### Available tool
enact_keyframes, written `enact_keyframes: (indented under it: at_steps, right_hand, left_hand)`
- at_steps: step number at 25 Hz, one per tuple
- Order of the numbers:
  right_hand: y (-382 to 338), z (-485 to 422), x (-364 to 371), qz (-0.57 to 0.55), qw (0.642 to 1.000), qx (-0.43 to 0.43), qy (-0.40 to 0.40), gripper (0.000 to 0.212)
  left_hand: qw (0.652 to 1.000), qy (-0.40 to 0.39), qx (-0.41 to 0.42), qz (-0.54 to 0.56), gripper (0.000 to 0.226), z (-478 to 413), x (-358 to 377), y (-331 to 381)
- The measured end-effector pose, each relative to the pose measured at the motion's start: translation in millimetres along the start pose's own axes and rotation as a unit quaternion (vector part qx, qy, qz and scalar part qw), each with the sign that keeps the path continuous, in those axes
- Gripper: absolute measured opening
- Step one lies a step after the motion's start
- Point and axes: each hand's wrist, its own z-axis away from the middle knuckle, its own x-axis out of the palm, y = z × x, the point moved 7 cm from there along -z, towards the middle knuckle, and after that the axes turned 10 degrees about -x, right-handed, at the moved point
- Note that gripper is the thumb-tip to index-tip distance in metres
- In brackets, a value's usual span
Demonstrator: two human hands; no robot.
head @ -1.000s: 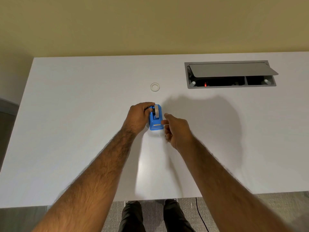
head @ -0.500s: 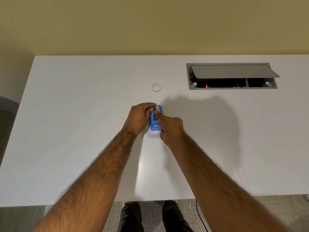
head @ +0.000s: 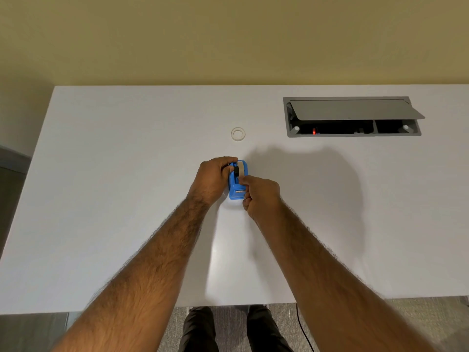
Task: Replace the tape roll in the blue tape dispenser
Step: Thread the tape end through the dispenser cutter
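Reaching forward over the white counter (head: 101, 199) with both bare arms, hands close together near the middle. Holding the blue tape dispenser (head: 234, 193) with the left hand (head: 214, 177), fingers curled round its far left side. Pinching the near edge of the tan tape roll (head: 242, 168) with the right hand (head: 261, 196), thumb and first finger tight together, the other fingers curled under. Seated in the top of the dispenser, on its edge. Flat on the counter, between the two hands.

Farther back, well apart: a thin white ring (head: 238, 133), lying flat. Off to the right, sunk into the counter: a grey box (head: 352, 116) with its lid tilted up. Inside: mostly dark, with a tiny red light (head: 314, 131). Too dark to tell the rest.
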Motion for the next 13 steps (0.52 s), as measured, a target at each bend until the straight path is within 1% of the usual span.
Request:
enact_keyframes:
  at_steps: [7, 13]
  right_hand:
    - [3, 11, -3, 0.009, 1.000, -0.008, 0.019, 0.027]
    - [13, 25, -13, -0.003, 0.999, -0.018, 0.030, 0.014]
  left_hand:
    - [1.000, 0.004, -0.006, 0.003, 0.029, 1, -1, 2]
    - [1.000, 0.004, -0.019, 0.010, 0.030, 3, 0, 3]
